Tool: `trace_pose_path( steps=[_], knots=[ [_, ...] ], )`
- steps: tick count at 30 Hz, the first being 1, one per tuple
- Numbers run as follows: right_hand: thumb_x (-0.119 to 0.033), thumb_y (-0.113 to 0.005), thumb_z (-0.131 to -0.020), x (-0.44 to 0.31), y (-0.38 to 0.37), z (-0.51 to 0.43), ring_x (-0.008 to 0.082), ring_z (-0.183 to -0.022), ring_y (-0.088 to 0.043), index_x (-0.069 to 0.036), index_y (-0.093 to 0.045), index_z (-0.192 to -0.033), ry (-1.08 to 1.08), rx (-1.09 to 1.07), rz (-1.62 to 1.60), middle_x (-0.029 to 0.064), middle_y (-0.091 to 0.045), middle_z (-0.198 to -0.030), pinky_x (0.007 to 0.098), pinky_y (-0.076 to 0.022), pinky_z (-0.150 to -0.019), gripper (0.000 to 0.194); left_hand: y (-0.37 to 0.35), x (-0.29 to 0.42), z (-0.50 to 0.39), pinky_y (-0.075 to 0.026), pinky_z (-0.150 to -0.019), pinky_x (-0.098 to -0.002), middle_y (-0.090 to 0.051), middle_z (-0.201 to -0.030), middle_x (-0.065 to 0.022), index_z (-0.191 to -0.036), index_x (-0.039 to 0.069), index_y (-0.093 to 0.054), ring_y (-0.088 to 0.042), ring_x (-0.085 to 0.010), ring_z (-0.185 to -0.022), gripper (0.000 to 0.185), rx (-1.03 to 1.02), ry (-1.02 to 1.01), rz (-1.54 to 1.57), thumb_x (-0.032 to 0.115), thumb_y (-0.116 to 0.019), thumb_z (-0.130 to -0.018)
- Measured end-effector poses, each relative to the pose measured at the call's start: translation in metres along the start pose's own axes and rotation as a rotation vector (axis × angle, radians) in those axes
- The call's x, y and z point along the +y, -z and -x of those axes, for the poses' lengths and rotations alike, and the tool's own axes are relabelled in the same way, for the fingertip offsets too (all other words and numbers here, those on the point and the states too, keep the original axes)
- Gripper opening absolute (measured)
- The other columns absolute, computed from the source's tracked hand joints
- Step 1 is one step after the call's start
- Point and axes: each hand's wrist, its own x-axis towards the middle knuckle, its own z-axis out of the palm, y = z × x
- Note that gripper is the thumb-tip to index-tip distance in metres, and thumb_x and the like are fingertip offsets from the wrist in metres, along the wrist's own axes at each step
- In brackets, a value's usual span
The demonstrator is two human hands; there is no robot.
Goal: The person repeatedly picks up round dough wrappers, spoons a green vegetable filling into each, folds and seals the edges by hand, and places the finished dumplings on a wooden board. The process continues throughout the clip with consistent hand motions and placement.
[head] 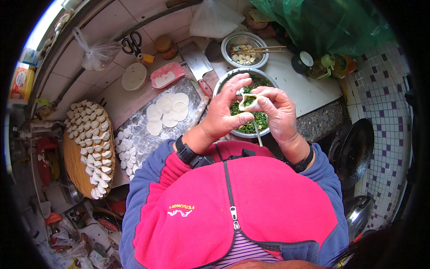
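My right hand [277, 109] pinches a partly folded dumpling [248, 102] with green filling showing in its opening. Beside it, my left hand [223, 107] has its fingers spread and curved around the dumpling's left side; whether they touch it is unclear. Both hands are over a metal bowl [267, 132] of chopped green filling [253, 121], where a metal spoon handle [258, 134] leans out over the near rim. Round dough wrappers [164, 109] lie overlapped on the floured board [142, 117], with small dough pieces [126, 148] at its near left. A rolling pin [198, 112] rests along the board's right edge.
Rows of folded dumplings [97, 148] cover much of a round wooden board [72, 158] at left. A cleaver [198, 62], a pink scoop [168, 74] and a pale bowl [134, 76] stand behind. Chopsticks [258, 50] cross a steel bowl [228, 55]. A dark wok [357, 151] is at right.
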Motion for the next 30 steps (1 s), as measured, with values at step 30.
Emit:
trace_pose_path(
  steps=[30],
  knots=[
    [-0.008,-0.077,-0.082,-0.006,-0.005,-0.02,0.02,-0.089,-0.065,-0.001,-0.062,-0.103,0.453,0.034,0.851,0.0135,-0.065,-0.104,0.03,-0.0524,-0.075,0.027,-0.019,-0.001,-0.001,-0.056,-0.091,-0.0292,-0.062,-0.127,-0.0049,-0.14,0.005,-0.053,-0.061,-0.0122,-0.111,0.04,0.116,0.377,0.809,0.013,-0.056,-0.101]
  ],
)
